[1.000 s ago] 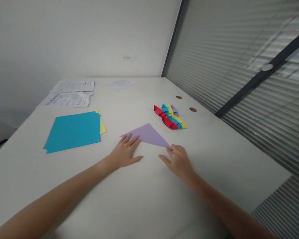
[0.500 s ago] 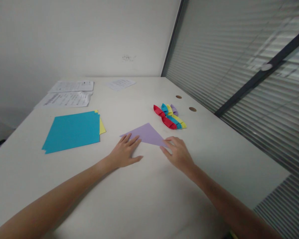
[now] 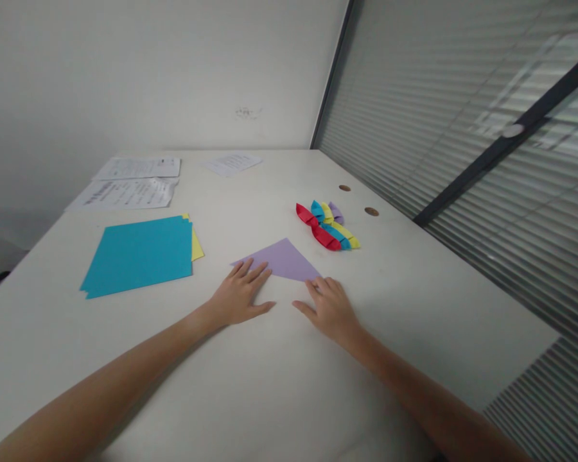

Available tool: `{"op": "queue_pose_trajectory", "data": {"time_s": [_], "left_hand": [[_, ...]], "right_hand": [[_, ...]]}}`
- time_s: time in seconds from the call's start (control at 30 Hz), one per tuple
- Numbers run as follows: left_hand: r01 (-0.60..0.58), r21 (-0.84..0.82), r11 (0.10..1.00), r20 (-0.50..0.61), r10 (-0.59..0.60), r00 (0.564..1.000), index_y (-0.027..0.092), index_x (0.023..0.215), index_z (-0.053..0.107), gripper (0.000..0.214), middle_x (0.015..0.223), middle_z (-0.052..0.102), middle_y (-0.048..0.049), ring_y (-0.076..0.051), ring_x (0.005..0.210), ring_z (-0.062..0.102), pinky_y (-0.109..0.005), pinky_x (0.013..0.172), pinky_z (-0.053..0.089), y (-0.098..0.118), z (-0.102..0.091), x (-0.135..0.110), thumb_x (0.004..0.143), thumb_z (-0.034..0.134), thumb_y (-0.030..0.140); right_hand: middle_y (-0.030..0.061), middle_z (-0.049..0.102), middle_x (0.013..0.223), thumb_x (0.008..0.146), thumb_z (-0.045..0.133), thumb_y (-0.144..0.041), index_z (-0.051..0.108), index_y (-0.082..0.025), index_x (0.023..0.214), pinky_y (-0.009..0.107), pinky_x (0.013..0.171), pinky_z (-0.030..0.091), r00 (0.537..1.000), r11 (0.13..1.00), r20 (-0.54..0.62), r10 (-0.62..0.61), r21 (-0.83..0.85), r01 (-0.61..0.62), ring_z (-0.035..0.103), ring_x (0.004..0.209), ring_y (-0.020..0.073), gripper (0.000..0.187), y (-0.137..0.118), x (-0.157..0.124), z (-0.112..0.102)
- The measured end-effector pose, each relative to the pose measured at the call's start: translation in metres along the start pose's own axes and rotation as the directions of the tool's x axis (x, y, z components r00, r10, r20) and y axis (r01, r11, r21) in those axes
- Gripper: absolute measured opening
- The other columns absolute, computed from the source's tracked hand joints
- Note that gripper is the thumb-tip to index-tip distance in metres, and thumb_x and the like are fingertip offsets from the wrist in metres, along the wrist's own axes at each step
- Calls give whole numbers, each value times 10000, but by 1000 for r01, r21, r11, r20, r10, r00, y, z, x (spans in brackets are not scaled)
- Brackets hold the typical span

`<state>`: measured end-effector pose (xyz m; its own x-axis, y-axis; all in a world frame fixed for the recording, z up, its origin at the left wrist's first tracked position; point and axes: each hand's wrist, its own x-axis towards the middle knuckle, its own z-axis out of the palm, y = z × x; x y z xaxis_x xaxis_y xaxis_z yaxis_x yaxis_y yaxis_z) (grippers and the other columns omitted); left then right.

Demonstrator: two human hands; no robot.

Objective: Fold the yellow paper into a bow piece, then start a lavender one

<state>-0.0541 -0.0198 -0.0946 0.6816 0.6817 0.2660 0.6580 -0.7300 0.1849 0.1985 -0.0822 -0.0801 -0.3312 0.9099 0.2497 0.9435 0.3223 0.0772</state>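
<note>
A sheet of purple paper (image 3: 289,258), folded to a triangle, lies flat on the white table with its peak pointing away from me. My left hand (image 3: 241,295) is spread over its left corner, fingertips pressing on the paper and thumb stretched out on the tabletop. At the right corner, my right hand (image 3: 330,308) rests its fingertips on the paper's near edge. Its thumb is held apart, and nothing is gripped in it. The fingers cover both corners in part.
Blue paper sheets (image 3: 139,256) lie at the left, over a yellow sheet (image 3: 197,248). Folded red (image 3: 325,238), blue, yellow and purple paper pieces sit beyond my right hand. Printed pages (image 3: 125,192) lie at the back left. Blinds (image 3: 462,128) line the right side.
My right hand has shifted a little left and nearer to me, from the tip of the purple paper's right corner onto its near edge. My left hand stays in place.
</note>
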Motion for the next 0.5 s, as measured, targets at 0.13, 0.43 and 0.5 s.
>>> {"op": "queue_pose_trajectory", "data": {"time_s": [0.13,0.43,0.5], "left_hand": [[13,2,1000,-1,-13,1000,191,1460,403,725,1509,404,-116,-360,1419,304,-545,1143,273,2,-2,0,885,445,628],[237,124,964,-79,-228,970,149,1436,425,696,1453,463,-180,-351,1370,398,-614,1140,229,-17,-9,-14,928,346,618],[266,136,954,-138,-248,959,139,1434,427,701,1445,470,-192,-374,1391,355,-619,1150,199,-19,-11,-14,919,381,613]], "right_hand": [[162,641,979,936,389,-569,661,-81,1129,404,866,402,999,1000,-48,23,-7,-23,528,934,283,591,17,-16,-1],[165,638,956,923,415,-581,668,-67,1112,409,855,408,997,1000,-73,12,4,-12,541,922,280,603,20,-18,1],[161,641,955,922,413,-586,668,-82,1110,408,853,401,996,1000,-88,4,5,-4,539,926,282,596,21,-19,2]]}}
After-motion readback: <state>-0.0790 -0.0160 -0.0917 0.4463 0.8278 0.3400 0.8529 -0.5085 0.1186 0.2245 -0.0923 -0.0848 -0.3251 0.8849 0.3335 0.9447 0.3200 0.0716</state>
